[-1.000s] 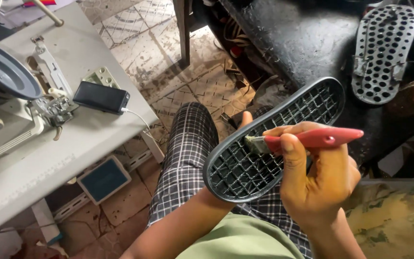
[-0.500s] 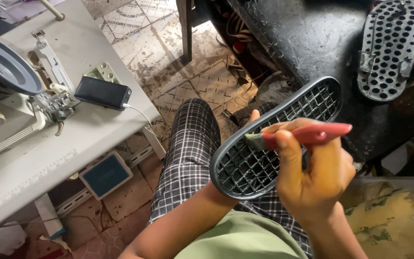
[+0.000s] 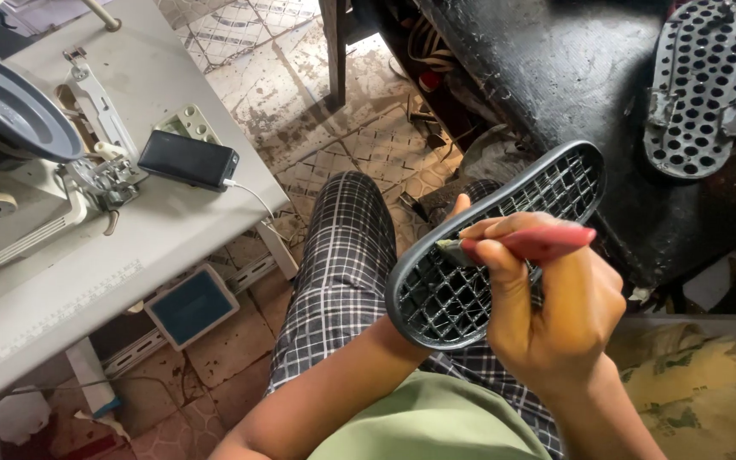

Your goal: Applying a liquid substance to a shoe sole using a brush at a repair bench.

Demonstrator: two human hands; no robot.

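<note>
The right hand (image 3: 555, 311) is gripping a red-handled brush (image 3: 526, 244) — bristles pointing left onto the sole (image 3: 470, 281). The left hand (image 3: 457, 209) is cupping the sole from beneath — its long axis rising rightward.

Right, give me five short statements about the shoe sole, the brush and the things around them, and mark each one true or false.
1. The right hand holds a red-handled brush. True.
2. The brush tip is against the grid side of the black shoe sole. True.
3. The left hand is resting on the white table. False: it is under the sole, with only the thumb showing at the sole's edge.
4. The dark phone on the table has a white cable plugged in. True.
5. The second sole with round holes lies on the person's lap. False: it lies on the black surface at upper right.
</note>
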